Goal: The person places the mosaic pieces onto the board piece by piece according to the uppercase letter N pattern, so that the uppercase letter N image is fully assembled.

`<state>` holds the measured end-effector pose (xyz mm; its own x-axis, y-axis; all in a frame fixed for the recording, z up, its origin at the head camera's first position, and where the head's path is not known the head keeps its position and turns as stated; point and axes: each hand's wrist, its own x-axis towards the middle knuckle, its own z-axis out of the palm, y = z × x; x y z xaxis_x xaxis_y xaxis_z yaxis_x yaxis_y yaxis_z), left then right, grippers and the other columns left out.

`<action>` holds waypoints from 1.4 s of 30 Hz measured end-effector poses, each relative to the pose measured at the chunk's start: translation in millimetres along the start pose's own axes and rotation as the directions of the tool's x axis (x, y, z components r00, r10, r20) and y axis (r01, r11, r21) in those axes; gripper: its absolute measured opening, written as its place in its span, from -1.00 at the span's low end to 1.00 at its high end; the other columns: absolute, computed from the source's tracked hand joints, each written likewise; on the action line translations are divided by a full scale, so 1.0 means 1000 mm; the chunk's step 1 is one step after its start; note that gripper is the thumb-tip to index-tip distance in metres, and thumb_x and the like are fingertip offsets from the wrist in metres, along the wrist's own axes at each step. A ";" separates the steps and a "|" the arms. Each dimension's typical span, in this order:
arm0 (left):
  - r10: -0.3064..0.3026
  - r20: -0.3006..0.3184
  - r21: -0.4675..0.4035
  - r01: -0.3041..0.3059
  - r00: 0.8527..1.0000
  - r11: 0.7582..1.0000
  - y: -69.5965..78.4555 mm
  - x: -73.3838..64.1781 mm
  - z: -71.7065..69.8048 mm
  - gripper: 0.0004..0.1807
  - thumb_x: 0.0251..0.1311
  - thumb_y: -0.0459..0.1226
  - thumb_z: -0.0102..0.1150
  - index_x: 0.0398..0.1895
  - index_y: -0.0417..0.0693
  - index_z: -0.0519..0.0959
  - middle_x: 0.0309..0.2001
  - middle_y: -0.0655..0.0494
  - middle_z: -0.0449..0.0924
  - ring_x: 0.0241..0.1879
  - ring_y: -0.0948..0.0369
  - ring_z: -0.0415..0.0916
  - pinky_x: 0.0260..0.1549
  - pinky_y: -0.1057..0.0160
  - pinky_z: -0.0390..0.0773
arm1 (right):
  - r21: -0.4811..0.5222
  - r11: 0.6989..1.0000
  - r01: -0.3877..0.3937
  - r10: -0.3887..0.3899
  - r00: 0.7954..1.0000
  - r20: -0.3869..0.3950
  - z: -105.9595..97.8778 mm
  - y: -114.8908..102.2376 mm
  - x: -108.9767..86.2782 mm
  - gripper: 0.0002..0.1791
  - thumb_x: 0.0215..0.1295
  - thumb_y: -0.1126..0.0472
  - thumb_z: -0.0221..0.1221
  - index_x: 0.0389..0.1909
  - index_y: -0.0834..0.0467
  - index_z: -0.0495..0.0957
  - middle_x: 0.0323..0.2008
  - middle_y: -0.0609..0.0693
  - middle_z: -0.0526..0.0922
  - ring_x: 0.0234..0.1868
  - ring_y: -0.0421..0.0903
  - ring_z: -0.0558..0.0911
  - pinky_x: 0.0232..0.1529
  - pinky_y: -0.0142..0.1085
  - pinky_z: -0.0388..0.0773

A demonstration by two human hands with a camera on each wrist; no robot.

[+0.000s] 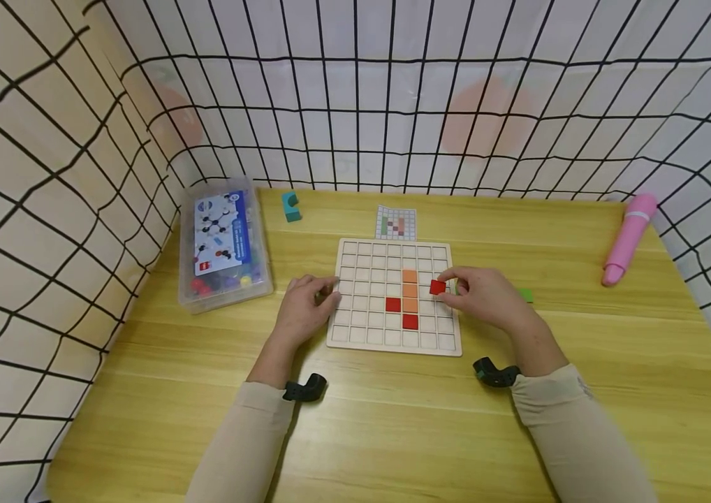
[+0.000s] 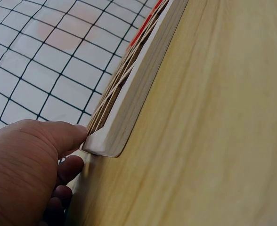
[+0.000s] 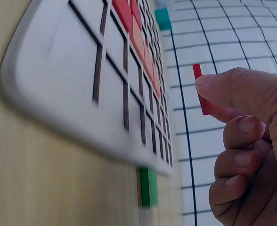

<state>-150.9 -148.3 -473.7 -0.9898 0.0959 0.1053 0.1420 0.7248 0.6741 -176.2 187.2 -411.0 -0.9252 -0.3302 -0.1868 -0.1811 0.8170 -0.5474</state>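
1. Right hand point(image 1: 484, 297): thumb and forefinger pinched the red tile point(image 1: 437, 287) above the right part of the grid board point(image 1: 376, 321), clear of its surface.
2. Left hand point(image 1: 305, 307): loosely bent fingers touched the board's left edge; no firm grip was visible.
3. Drop hazard: the pinch took in little of the tile, so a slip could have landed it in the wrong cell.
4. Jam hazard: a tilted tile could have caught on the dividers.
5. Shift hazard: uneven left-hand pressure could have moved the board out of line.
6. Appearance: the tile was plain red, square and thin, matching two seated red tiles point(image 1: 410, 322) adjoining an orange column point(image 1: 409, 290).
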 end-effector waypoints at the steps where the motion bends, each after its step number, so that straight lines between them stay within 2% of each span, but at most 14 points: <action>1: 0.002 -0.001 0.000 -0.002 1.000 1.000 0.000 0.000 0.000 -0.62 0.38 -0.12 0.22 0.20 0.02 0.67 -0.15 0.04 0.64 -0.16 0.08 0.35 -0.13 0.16 0.34 | 0.005 1.000 0.001 -0.001 1.000 0.006 0.002 -0.003 0.002 -0.66 0.33 0.00 0.33 0.04 0.07 0.65 -0.55 -0.08 0.36 -0.57 -0.12 0.29 -0.52 -0.32 0.19; 13: 0.007 -0.015 -0.002 -0.007 1.000 1.000 0.000 0.000 0.002 -0.63 0.38 -0.14 0.23 0.19 0.00 0.68 -0.18 0.03 0.63 -0.18 0.08 0.34 -0.14 0.16 0.33 | 0.029 0.998 0.058 -0.060 0.996 0.060 0.023 -0.025 0.026 -0.63 0.30 0.05 0.33 0.09 0.06 0.66 -0.54 -0.09 0.40 -0.51 -0.12 0.35 -0.44 -0.30 0.24; 22: -0.001 -0.011 0.002 0.001 1.000 1.000 0.000 0.001 0.002 -0.63 0.38 -0.13 0.24 0.19 0.02 0.68 -0.18 0.04 0.63 -0.18 0.07 0.35 -0.14 0.17 0.33 | 0.041 0.991 0.127 -0.130 0.988 0.084 0.036 -0.039 0.042 -0.68 0.29 0.08 0.31 0.03 0.06 0.68 -0.58 -0.10 0.42 -0.53 -0.15 0.37 -0.43 -0.29 0.27; 33: -0.007 -0.007 0.005 0.007 1.000 1.000 0.002 0.002 0.001 -0.63 0.38 -0.13 0.23 0.19 0.01 0.67 -0.17 0.05 0.62 -0.16 0.08 0.35 -0.12 0.17 0.33 | -0.072 0.990 0.124 -0.116 0.988 0.098 0.042 -0.054 0.053 -0.71 0.32 0.06 0.29 0.01 0.05 0.68 -0.57 -0.09 0.50 -0.52 -0.14 0.44 -0.41 -0.30 0.35; 42: -0.006 -0.009 0.006 0.006 1.000 1.000 0.002 0.001 0.001 -0.63 0.37 -0.14 0.24 0.19 -0.01 0.67 -0.17 0.04 0.63 -0.15 0.07 0.36 -0.11 0.16 0.34 | -0.094 0.988 0.122 -0.111 0.987 0.117 0.045 -0.060 0.058 -0.70 0.32 0.04 0.29 0.02 0.05 0.69 -0.57 -0.09 0.50 -0.47 -0.13 0.45 -0.37 -0.29 0.35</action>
<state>-151.7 -146.3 -472.6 -0.9904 0.0854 0.1084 0.1362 0.7293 0.6705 -203.8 98.0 -425.7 -0.8539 -0.4720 -0.2190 -0.3236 0.8113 -0.4869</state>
